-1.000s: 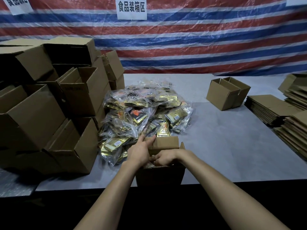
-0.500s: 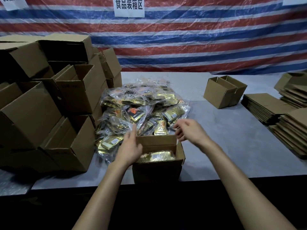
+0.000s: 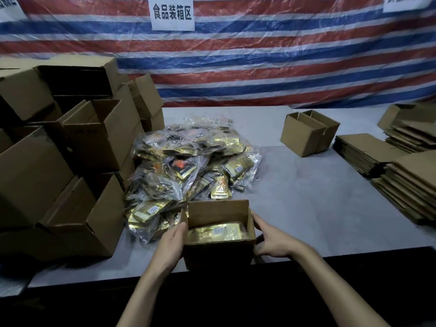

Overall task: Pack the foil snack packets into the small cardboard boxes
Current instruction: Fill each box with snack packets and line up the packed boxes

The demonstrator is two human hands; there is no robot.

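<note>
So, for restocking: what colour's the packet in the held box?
The packet in the box is shiny gold; head view.

Small open cardboard box (image 3: 219, 254) upright at the near edge of the bench (image 3: 306, 197), gold foil packet (image 3: 215, 232) lying flat inside; heap of bagged packets (image 3: 188, 166) just behind it.

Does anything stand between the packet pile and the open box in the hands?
Only the upright far flap of the small box, facing the packet pile. The left hand and right hand hold its sides, clear of the opening.
</note>
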